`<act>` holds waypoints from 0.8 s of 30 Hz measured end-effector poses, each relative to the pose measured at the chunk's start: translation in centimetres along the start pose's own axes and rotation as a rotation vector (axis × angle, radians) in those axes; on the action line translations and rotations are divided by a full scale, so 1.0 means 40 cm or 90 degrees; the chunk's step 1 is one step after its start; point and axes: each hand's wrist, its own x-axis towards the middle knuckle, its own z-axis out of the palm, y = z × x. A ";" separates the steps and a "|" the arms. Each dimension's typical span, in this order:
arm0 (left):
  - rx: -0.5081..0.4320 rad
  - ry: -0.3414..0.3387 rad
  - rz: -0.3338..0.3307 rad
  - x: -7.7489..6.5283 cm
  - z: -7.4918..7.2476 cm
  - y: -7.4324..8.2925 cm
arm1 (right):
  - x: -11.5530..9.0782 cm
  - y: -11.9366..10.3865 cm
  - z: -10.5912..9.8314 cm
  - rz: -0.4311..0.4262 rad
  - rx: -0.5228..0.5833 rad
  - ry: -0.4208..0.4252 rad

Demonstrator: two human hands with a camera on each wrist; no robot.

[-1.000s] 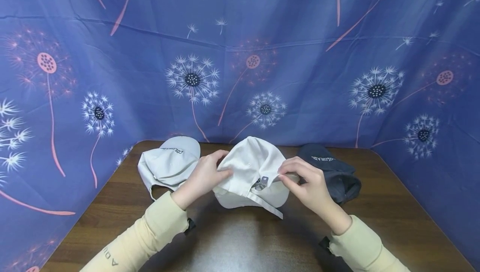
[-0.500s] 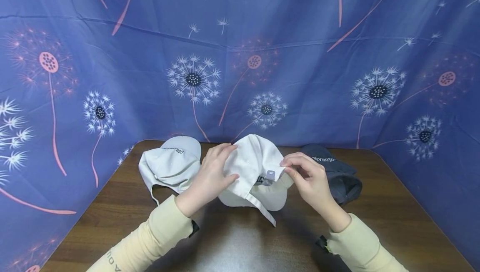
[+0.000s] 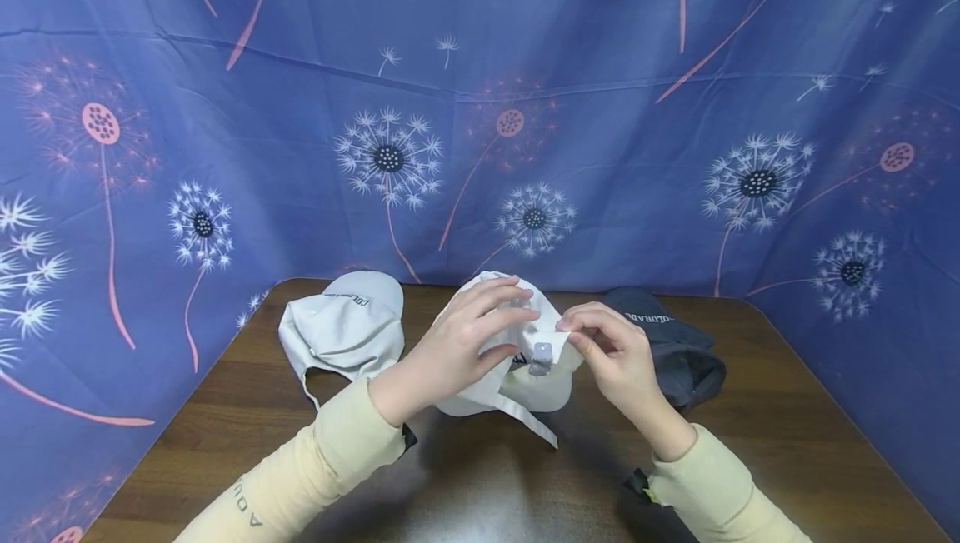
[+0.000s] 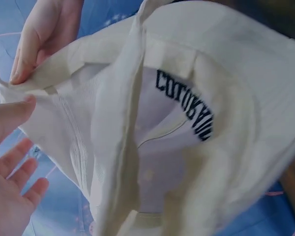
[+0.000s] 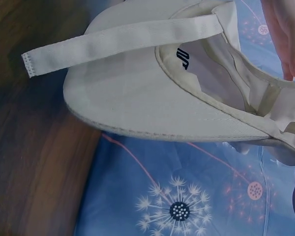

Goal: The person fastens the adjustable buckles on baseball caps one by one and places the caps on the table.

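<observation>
A white baseball cap [image 3: 542, 391] is held up above the table, its underside towards me and its brim low. My right hand [image 3: 611, 351] pinches the cap's back edge between thumb and fingers, beside a metal buckle [image 3: 542, 357]. My left hand [image 3: 468, 339] is over the cap's left side with fingers spread and extended; whether it touches the fabric is unclear. From the cap's back hangs a loose strap [image 5: 123, 42], its end free in the right wrist view. Dark lettering [image 4: 184, 103] shows inside the crown in the left wrist view.
A light grey-white cap [image 3: 341, 331] lies on the wooden table [image 3: 232, 435] at the left. A dark cap [image 3: 667, 343] lies at the right, partly behind my right hand. A blue dandelion-print cloth [image 3: 480, 110] hangs behind the table and along its sides.
My left hand has left the cap's left edge and moved right across its front, fingers spreading. My right hand keeps its pinch; the buckle and strap have shifted slightly.
</observation>
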 end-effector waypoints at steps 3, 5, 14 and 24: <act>-0.015 -0.006 0.030 0.016 -0.003 -0.005 | -0.008 0.013 -0.002 0.012 0.019 0.001; -0.026 -0.014 0.049 0.025 -0.007 -0.009 | -0.015 0.025 -0.005 0.020 0.028 0.001; -0.068 -0.053 0.069 0.056 -0.023 -0.024 | -0.026 0.038 -0.008 0.021 0.077 0.009; -0.177 -0.086 -0.016 0.078 -0.033 -0.027 | -0.027 0.023 -0.015 0.012 0.127 -0.003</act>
